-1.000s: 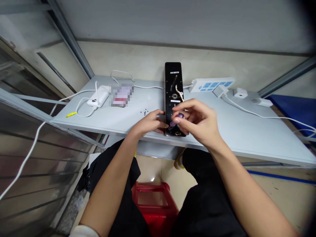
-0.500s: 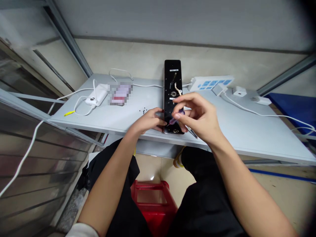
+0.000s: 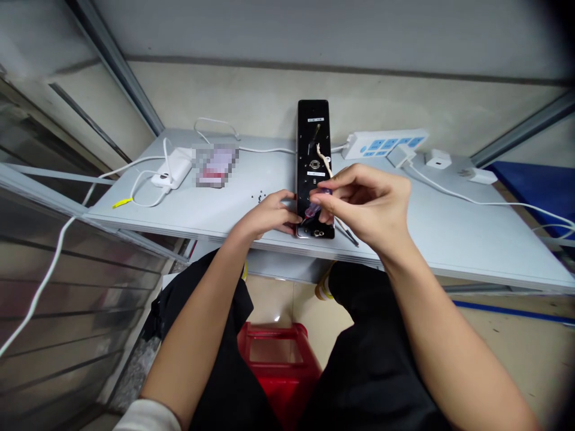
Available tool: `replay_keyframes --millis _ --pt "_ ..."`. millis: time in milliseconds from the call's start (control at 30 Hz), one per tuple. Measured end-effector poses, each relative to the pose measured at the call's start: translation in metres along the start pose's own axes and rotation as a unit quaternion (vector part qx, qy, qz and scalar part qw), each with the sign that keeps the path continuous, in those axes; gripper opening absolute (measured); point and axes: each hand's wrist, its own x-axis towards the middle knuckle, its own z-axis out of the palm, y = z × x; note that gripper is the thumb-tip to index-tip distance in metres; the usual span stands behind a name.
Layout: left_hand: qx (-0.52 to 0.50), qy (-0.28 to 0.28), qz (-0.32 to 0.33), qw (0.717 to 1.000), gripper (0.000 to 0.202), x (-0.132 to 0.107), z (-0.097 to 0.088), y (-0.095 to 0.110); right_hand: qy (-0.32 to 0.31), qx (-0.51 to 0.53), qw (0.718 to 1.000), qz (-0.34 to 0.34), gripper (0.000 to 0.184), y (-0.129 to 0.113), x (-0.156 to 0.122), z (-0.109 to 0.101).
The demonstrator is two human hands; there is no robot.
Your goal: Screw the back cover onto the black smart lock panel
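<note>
A long black panel (image 3: 306, 179), which looks like the back of a door lock, lies lengthwise on the grey table. It bears white labels, small holes and a loose pale cable (image 3: 324, 157). My left hand (image 3: 269, 214) grips its left edge near the bottom, with fingertips on its face. Between the thumb and fingers of my right hand (image 3: 371, 200) is a small screwdriver (image 3: 312, 209) with a clear purplish handle. Its tip points down at the panel's lower left, close to my left fingertips; whether it sits in a screw I cannot tell. Several tiny dark screws (image 3: 259, 196) lie left of the panel.
A thin dark-tipped stick-like item (image 3: 348, 233) lies right of the panel. Behind are a white power strip (image 3: 384, 143) with a plug and two white adapters. At left are a white charging device (image 3: 175, 167), a blurred-out phone-like object (image 3: 218, 166) and cables. A red stool (image 3: 283, 371) stands below.
The view has shifted slightly, moving everything a little up. My right fingers have changed position on the screwdriver handle. My left hand keeps its place on the panel.
</note>
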Motion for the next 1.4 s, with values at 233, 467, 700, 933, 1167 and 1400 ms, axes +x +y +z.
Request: replay_keyframes --millis 233,467,700,933,1167,1400 --pt "-0.004 -0.009 0.002 1.000 0.036 0.000 -0.002 0.001 -0.086 -0.003 0.996 0.025 0.019 -0.003 -0.004 -0.011" --pt "-0.004 -0.008 -0.009 1.000 0.037 -0.001 0.001 0.003 -0.085 -0.027 0.996 0.017 0.014 -0.006 -0.007 -0.015" --pt "0.000 -0.005 0.006 1.000 0.031 -0.002 0.001 0.002 -0.061 -0.022 0.998 0.005 0.024 -0.008 -0.013 -0.001" --pt "0.003 -0.013 0.007 1.000 0.031 0.001 -0.005 0.002 -0.007 0.021 1.000 0.006 0.019 -0.003 -0.008 0.000" --pt "0.038 0.177 0.060 0.982 0.015 -0.010 -0.046 0.018 -0.034 0.050 0.998 0.027 0.023 0.014 -0.001 0.017" --pt "0.149 0.388 0.087 0.906 0.034 -0.015 -0.078 0.014 -0.020 0.013 0.998 0.058 0.014 0.041 0.008 0.036"
